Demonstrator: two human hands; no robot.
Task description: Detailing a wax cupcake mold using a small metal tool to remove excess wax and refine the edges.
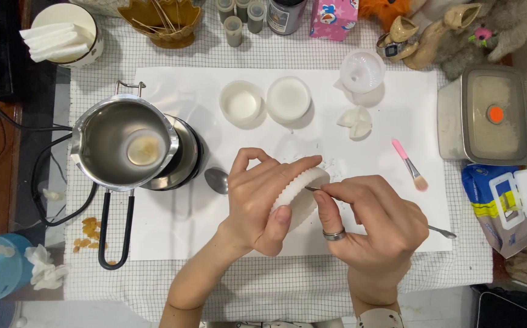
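Head view: left hand [263, 200] grips the white ribbed mould [297, 195] right of the steel pot [124, 146], long axis tilted up-right, while right hand [376, 222] pinches a thin metal tool [313, 189] touching its right edge.

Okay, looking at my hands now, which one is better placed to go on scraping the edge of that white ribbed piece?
Probably the right hand: it pinches the thin metal tool with the tip on the white ribbed piece. The left hand is wrapped around that piece, steadying it.

White ribbed mould [297, 194], pink-handled brush [408, 164], silver pot [124, 146] with black handle, white grid-checked tablecloth [288, 279].
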